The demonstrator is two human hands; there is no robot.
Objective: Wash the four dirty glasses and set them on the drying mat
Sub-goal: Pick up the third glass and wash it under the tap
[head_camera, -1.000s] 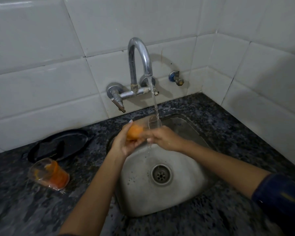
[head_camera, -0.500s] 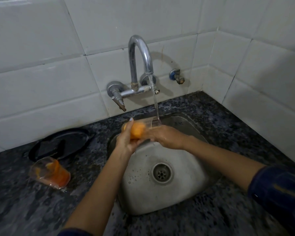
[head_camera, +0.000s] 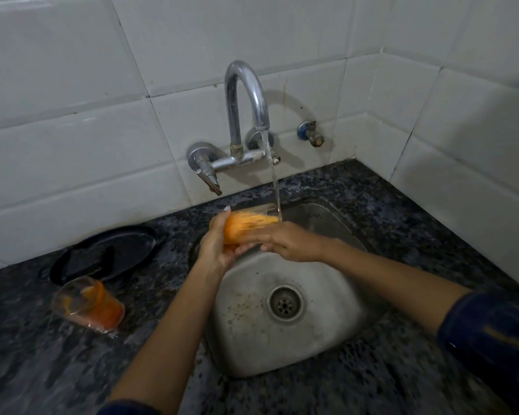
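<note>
Here both hands (head_camera: 219, 250) hold an unlabelled orange-smeared glass (head_camera: 249, 224) under water

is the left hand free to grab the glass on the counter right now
Probably not yet: the left hand grips the orange-stained glass under the tap. The path to the counter glass looks open once it lets go.

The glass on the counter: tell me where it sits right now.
In the head view the glass on the counter stands at the left on the dark counter, just in front of the black tray and left of the sink, untouched by either hand.
</note>
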